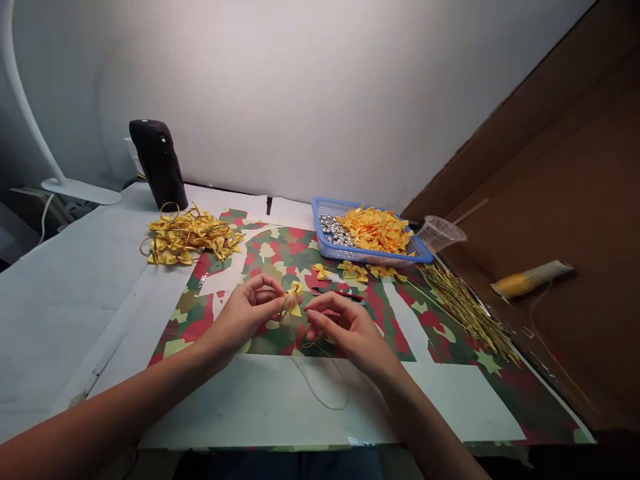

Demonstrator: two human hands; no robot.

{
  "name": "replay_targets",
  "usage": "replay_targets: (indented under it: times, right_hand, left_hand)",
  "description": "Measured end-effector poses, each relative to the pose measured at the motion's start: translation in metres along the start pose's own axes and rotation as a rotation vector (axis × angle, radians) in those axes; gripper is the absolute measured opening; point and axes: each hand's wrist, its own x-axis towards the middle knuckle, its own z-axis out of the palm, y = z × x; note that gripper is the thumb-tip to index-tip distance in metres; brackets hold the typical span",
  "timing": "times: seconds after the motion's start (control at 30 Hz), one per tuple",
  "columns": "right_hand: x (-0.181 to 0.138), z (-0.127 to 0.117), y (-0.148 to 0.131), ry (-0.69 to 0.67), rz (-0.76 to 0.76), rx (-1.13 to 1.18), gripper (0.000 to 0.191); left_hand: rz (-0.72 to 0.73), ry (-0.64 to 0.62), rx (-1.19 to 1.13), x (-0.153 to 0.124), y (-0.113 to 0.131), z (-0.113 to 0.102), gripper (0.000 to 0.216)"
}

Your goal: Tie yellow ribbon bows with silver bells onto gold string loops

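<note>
I am pinching a small yellow ribbon bow (295, 293) in my left hand (250, 312), between both hands; my right hand (345, 328) is pinching its gold elastic cord (320, 380), looping down toward me.

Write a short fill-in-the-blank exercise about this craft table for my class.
1. The left hand pinches a yellow ____ against a thin cord.
2. The basket is ____ in colour.
3. The finished pile lies beside a ____ device.

Missing words: bow; blue; black
</note>
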Motion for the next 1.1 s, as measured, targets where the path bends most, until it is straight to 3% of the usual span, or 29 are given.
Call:
replay_targets:
  times: [0.2,0.47,0.67,0.83,1.1]
  right_hand:
    - [-0.005,0.001,-0.004,0.135,-0.168,0.055,0.014]
    - [-0.007,0.011,-0.012,0.274,-0.238,0.119,0.013]
    - [-0.009,0.01,-0.01,0.239,-0.232,0.008,0.001]
    - [-0.011,0.012,-0.01,0.247,-0.269,-0.096,0.01]
    - [-0.011,0.019,-0.007,0.359,-0.355,-0.149,0.006]
  left_hand:
    - [-0.012,-0.017,0.046,0.002,-0.001,-0.002,0.02]
    - [-0.049,-0.022,0.044,0.001,-0.002,-0.002,0.02]
    - [-0.076,-0.056,0.058,0.001,-0.001,-0.002,0.023]
    - [-0.076,-0.038,0.08,0.0,0.0,-0.001,0.027]
    - [-0.057,-0.016,0.121,-0.001,0.003,0.002,0.033]
